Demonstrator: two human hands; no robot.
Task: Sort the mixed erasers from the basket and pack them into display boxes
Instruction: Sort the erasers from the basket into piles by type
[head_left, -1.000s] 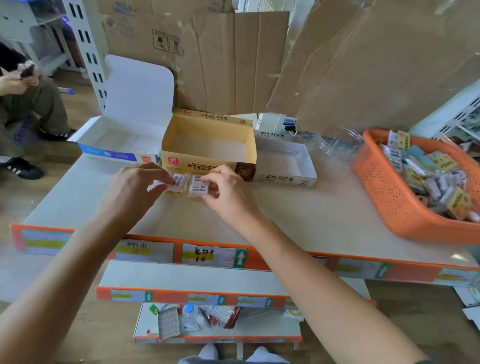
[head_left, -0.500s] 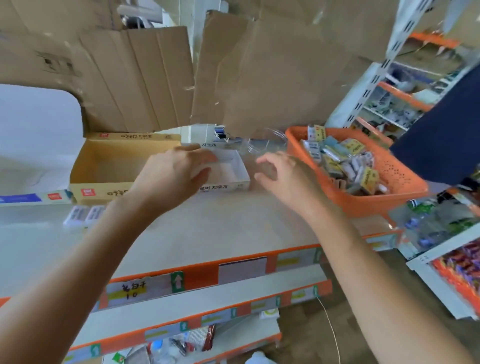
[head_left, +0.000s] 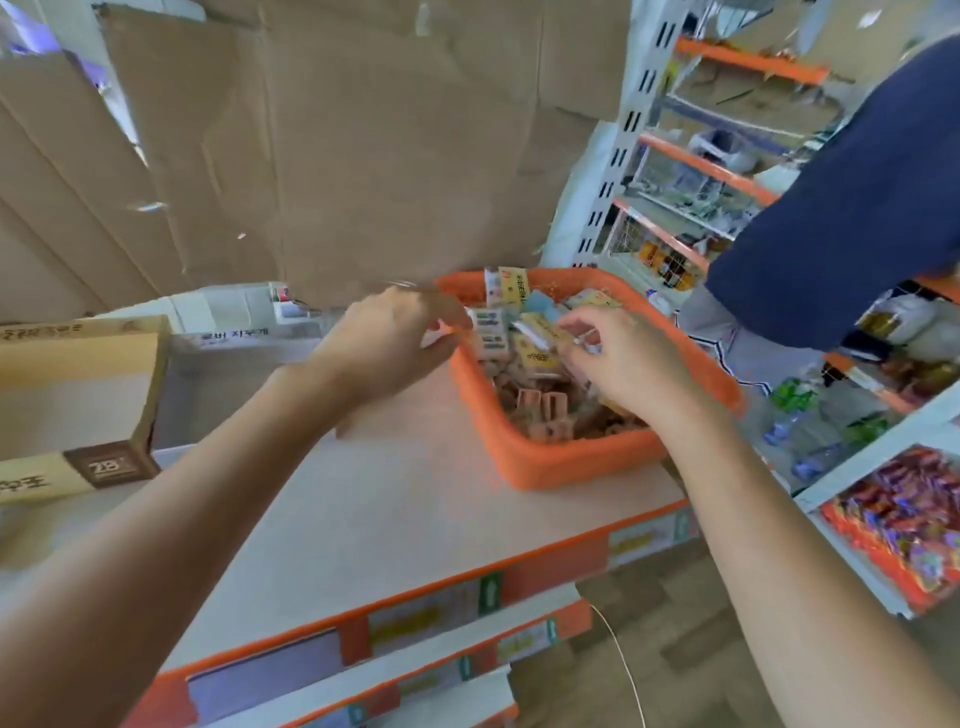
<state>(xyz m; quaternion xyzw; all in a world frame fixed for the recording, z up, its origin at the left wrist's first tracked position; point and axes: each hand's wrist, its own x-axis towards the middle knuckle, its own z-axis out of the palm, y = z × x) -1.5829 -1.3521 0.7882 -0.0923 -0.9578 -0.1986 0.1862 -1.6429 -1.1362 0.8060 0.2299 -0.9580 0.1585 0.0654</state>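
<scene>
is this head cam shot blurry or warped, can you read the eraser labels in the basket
Head view: motion blur smears the left hand, right hand and orange plastic basket; labels on the wrapped erasers are too soft to read; the wide-angle lens skews the white orange-edged table.

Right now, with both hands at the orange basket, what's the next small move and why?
Probably close the right hand on a yellow-sleeved eraser and lift it out. It and the left hand hover over the orange basket of mixed erasers; the yellow display box stands open at left. Blur hides any grip.
</scene>
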